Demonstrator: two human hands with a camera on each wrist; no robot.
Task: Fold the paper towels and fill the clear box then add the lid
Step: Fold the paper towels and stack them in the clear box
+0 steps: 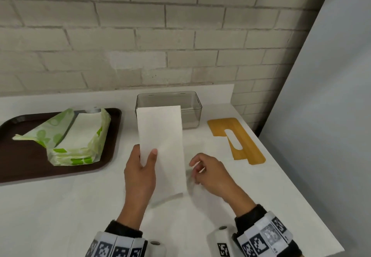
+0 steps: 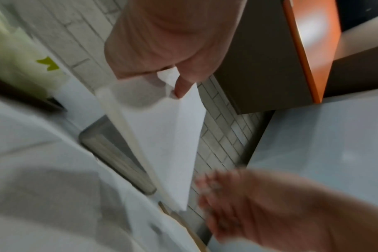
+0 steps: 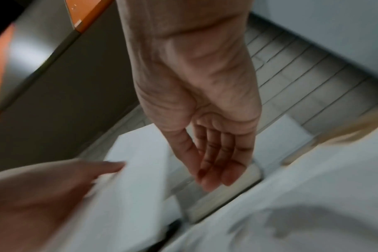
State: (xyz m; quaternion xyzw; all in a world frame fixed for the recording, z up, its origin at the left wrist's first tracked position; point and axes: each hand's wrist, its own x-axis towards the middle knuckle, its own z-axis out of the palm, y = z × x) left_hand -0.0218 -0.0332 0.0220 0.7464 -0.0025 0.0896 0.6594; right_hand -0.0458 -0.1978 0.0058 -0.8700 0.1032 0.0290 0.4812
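From my station I see two bare hands, the left hand (image 1: 140, 173) and the right hand (image 1: 210, 173), each coming out of a dark, fuzzy-edged cuff. Around each wrist sits a white band printed with black-and-white square marker codes. A white, rounded camera housing with a small grey disc on it is mounted at each wrist.

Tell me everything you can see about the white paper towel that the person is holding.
The paper towel is plain white, soft-looking, folded into a long narrow rectangle. The left hand pinches its left edge, thumb on the front, fingers behind, so it stands raised and tilted above the white table, its top edge overlapping the clear box in the head view. The right hand is beside it, not touching.
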